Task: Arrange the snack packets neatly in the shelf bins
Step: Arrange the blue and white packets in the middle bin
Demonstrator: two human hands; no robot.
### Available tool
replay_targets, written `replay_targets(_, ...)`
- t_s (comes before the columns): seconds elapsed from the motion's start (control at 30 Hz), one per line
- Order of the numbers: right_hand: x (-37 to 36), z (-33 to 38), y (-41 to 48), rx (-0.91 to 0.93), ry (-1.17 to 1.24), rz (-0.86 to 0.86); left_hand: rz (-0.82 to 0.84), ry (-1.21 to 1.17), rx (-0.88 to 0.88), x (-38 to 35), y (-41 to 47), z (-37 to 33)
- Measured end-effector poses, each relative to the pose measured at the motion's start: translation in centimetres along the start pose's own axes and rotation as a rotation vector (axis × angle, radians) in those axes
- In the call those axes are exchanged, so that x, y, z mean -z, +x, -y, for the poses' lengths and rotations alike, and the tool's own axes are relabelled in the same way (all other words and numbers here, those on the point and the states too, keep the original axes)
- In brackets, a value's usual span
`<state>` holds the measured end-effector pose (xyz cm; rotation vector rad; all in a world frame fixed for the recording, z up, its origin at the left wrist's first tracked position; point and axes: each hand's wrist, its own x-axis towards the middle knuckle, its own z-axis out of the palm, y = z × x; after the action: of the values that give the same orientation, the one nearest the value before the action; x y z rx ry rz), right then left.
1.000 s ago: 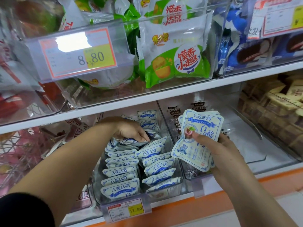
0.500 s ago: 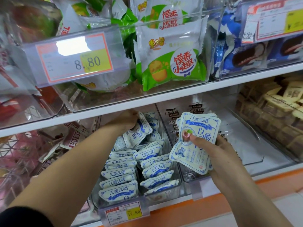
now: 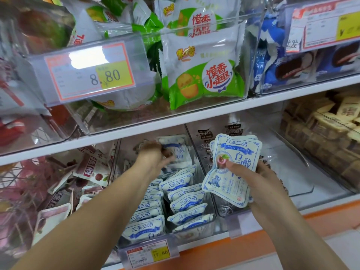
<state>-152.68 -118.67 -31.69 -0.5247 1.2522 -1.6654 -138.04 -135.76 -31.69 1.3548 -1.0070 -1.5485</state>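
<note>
Left hand motion-blurred deep in bin; grip on packet unclear. Price tag small print unreadable. Forearms cut by bottom edge.

In the middle bin on the lower shelf, two rows of packets stand front to back; behind them the left hand holds a loose packet. Right of the bin, the right hand holds a packet stack.

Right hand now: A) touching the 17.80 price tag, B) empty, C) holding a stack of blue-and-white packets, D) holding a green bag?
C: the right hand grips a stack of blue-and-white packets in front of the bins, with its thumb across the front one.
</note>
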Motion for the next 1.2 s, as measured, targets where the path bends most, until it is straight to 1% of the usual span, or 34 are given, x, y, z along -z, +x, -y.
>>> replay_targets(0.07, 0.0, 0.1, -0.1, 0.000, 0.000, 0.002, 0.123, 0.113, 0.066, 0.2, -0.8, 0.8)
replay_targets(0.1, 0.0, 0.1, -0.1, -0.001, 0.000, 0.000, 0.166, 0.227, 0.072, 0.4, -0.9, 0.9)
replay_targets(0.13, 0.0, 0.0, -0.1, -0.003, -0.002, -0.003, 0.207, 0.400, 0.037, 0.6, -0.7, 0.8)
replay_targets(0.2, 0.0, -0.1, -0.1, -0.005, -0.007, -0.012, 0.268, 0.931, -0.166, 1.0, -0.3, 0.2)
replay_targets(0.23, 0.0, -0.1, -0.1, -0.008, -0.010, -0.014, 0.276, 1.141, -0.267, 1.1, -0.2, -0.1)
replay_targets(0.27, 0.0, -0.1, -0.1, -0.010, -0.012, -0.014, 0.264, 1.263, -0.332, 1.1, 0.1, -0.3)
replay_targets(0.3, 0.0, 0.0, -0.1, -0.012, -0.011, -0.012, 0.246, 1.317, -0.355, 0.9, 0.3, -0.4)
replay_targets(0.43, 0.0, 0.0, -0.1, -0.012, -0.007, -0.009, 0.236, 1.336, -0.324, 0.5, 1.4, 0.6)
replay_targets(0.5, -0.1, 0.0, -0.1, -0.017, -0.002, -0.007, 0.245, 1.291, -0.291, 0.6, 1.9, 1.0)
replay_targets(0.63, 0.1, -0.1, 0.0, -0.019, -0.013, 0.003, 0.326, 0.917, -0.181, 1.5, 1.6, 0.2)
replay_targets(0.67, 0.1, -0.1, 0.0, -0.021, -0.014, 0.002, 0.345, 0.919, -0.203, 2.1, 1.2, -0.2)
replay_targets(0.73, 0.1, -0.1, 0.0, -0.023, -0.020, 0.002, 0.419, 1.079, -0.285, 3.2, 0.5, -0.9)
replay_targets(0.77, 0.0, -0.1, 0.0, -0.024, -0.020, 0.002, 0.492, 1.119, -0.282, 3.7, 0.0, -1.2)
replay_targets(0.83, 0.0, 0.0, -0.1, -0.026, -0.016, -0.004, 0.627, 1.122, -0.202, 4.4, -0.6, -1.5)
replay_targets(0.87, 0.0, 0.0, -0.1, -0.028, -0.015, -0.006, 0.655, 1.181, -0.204, 4.6, -0.6, -1.6)
replay_targets(0.9, 0.0, 0.0, -0.2, -0.029, -0.016, -0.007, 0.659, 1.290, -0.236, 4.6, -0.5, -1.6)
replay_targets(0.93, 0.0, 0.0, -0.2, -0.027, -0.019, -0.005, 0.649, 1.392, -0.275, 4.6, -0.3, -1.5)
replay_targets(1.0, -0.2, 0.0, -0.3, -0.022, -0.027, -0.002, 0.602, 1.496, -0.326, 4.2, 0.0, -0.9)
replay_targets(1.1, -0.4, 0.0, -0.3, -0.015, -0.030, -0.010, 0.503, 1.486, -0.422, 3.5, 0.5, 0.1)
replay_targets(1.2, -0.4, 0.0, -0.1, -0.016, -0.030, -0.011, 0.314, 1.530, -0.518, 3.0, 0.8, -0.3)
